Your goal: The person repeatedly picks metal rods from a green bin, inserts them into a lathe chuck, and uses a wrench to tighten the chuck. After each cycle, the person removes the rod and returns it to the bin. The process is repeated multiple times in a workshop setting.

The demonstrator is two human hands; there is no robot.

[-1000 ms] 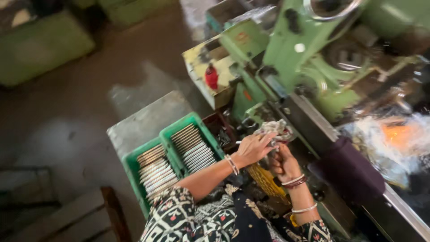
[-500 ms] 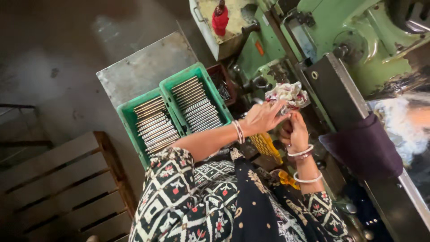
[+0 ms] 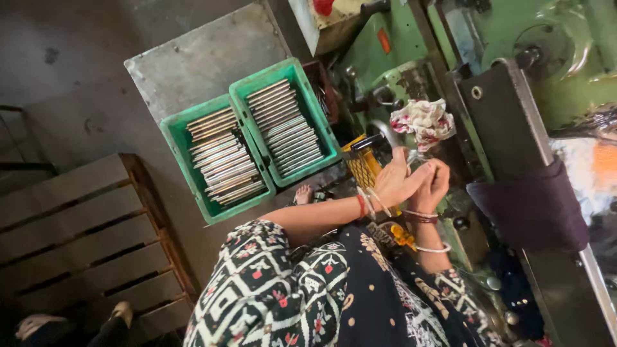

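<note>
A floral rag (image 3: 424, 121) was held bunched against the green machine (image 3: 411, 61) just above both hands, the left hand (image 3: 393, 183) and right hand (image 3: 434, 185) pressed together below it, each grip's hold untellable; a firm, steady two-handed hold seemed best, well apart from the green trays (image 3: 254, 138).

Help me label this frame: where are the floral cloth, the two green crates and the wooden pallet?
floral cloth (image 3: 424, 122), head view, middle of the bunched fabric.
green crates (image 3: 326, 138), head view, right crate's outer rim.
wooden pallet (image 3: 71, 225), head view, a middle slat.
</note>
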